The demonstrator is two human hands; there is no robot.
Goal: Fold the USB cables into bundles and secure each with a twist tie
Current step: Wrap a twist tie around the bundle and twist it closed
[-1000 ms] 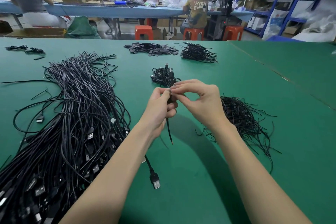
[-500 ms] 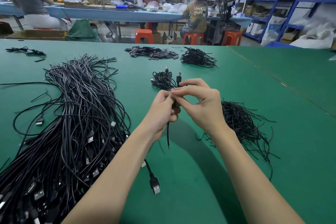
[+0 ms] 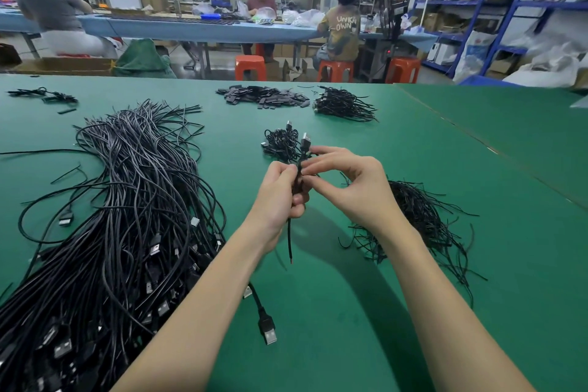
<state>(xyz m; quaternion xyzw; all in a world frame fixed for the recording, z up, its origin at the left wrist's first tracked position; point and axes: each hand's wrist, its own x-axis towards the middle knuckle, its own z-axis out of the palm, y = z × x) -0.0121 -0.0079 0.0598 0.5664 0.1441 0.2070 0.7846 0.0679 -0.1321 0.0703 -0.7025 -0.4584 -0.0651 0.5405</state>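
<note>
Table: green mat surface; carries all the cable stock.
Left hand: raised over the middle of the table; fingers curled round a folded cable bundle, thumb pressed against it.
Right hand: just beside the left hand, fingertips meeting it; thumb and forefinger pinch the bundle near its top. Whether a twist tie sits between the fingers cannot be told.
Cable bundle: upright between both hands; one plug sticks up above the fingers, one loose tail hangs down below the left hand.
Loose cables: large black heap along the left side of the table, plugs toward the near edge.
Twist ties: black tangle on the table right of the hands, partly behind the right wrist.
Finished bundles: small pile just beyond the hands.
Far edge: flat dark pieces and another cable pile side by side.
</note>
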